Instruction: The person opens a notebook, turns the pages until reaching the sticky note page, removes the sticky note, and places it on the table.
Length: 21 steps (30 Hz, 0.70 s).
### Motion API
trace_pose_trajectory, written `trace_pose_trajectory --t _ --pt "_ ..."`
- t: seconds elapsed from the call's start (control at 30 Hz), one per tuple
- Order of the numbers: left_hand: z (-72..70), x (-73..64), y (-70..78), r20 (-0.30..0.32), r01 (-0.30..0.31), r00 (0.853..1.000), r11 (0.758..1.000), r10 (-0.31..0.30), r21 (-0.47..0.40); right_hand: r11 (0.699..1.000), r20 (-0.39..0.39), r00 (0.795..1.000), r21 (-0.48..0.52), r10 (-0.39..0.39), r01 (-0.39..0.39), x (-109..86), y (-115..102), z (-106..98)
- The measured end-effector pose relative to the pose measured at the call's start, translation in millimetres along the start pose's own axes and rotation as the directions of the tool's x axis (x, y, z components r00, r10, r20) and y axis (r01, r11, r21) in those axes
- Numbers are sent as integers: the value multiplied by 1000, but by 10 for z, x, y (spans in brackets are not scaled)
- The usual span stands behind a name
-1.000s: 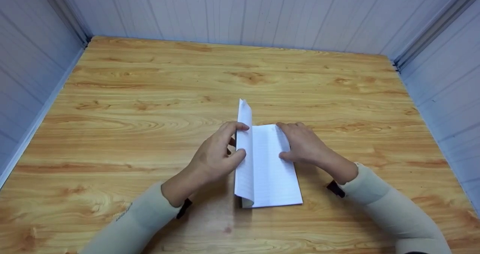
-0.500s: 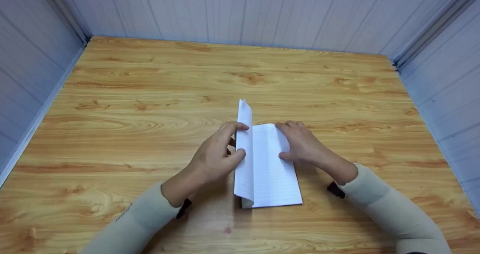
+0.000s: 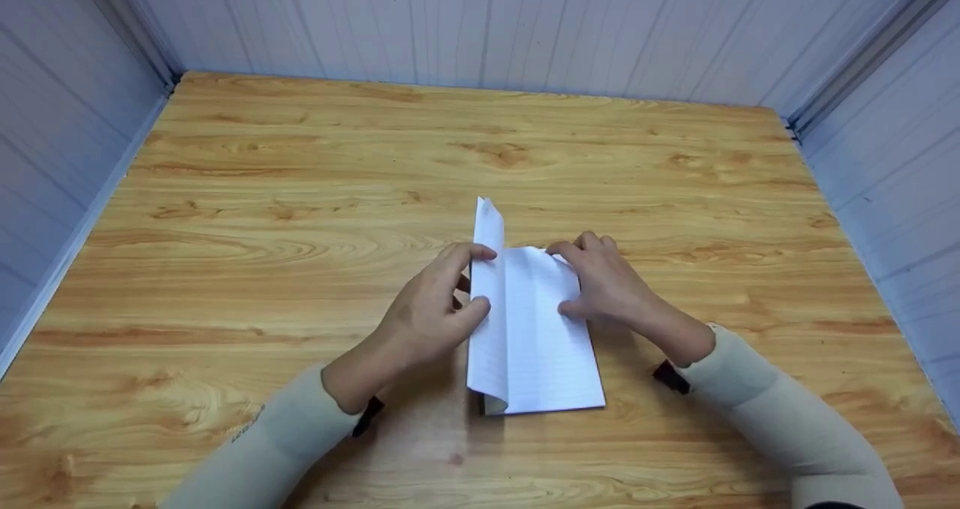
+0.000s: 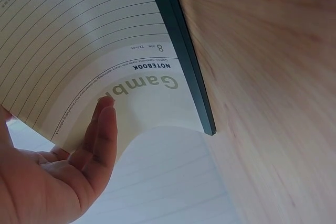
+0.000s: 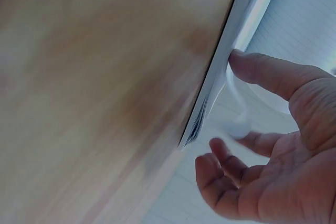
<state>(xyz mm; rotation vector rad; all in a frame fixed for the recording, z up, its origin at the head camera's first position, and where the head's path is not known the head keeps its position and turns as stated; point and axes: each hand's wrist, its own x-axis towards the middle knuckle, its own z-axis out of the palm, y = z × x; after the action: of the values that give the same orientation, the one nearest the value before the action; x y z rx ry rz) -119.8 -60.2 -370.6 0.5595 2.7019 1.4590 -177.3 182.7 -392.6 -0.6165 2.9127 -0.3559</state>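
A notebook [image 3: 551, 359] with white ruled pages lies open on the table. On its left side, turned leaves [image 3: 487, 344] stand up and curl, held by my left hand [image 3: 431, 310] with thumb and index finger on the near face and the other fingers behind. The left wrist view shows the back of these leaves [image 4: 147, 98], printed "NOTEBOOK", and a dark cover edge [image 4: 181, 51]. My right hand [image 3: 611, 284] has its thumb at the right edge and its index finger at the top right corner, where a page [image 5: 237, 124] bends up in the right wrist view.
The wood-grain table [image 3: 300, 164] stretches out around the notebook. Pale panel walls [image 3: 450, 28] enclose it at the back and both sides. A dark band [image 3: 671, 377] shows under the right cuff, another dark piece [image 3: 367, 417] under the left.
My right index finger has shifted slightly left at the top corner, lifting the page there a little, and the other right fingers have risen. My left hand has stayed almost still.
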Motion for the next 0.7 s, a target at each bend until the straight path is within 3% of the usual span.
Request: trace_pose_trajectory --t 0.13,0.27,0.5,0.7 --pt "1 4 -3 -6 -10 1000 1000 10 6 1000 -33 999 3 -8 8 0 20 -29" --pt "0 7 1 -6 -8 1000 1000 8 20 996 -82 997 89 -8 15 10 26 -65" --pt "7 7 10 6 3 1000 1000 -3 29 956 -144 987 291 70 -25 13 34 -112" --pt "7 -6 17 6 17 1000 999 -18 38 935 -165 982 354 90 -27 -1 19 -135"
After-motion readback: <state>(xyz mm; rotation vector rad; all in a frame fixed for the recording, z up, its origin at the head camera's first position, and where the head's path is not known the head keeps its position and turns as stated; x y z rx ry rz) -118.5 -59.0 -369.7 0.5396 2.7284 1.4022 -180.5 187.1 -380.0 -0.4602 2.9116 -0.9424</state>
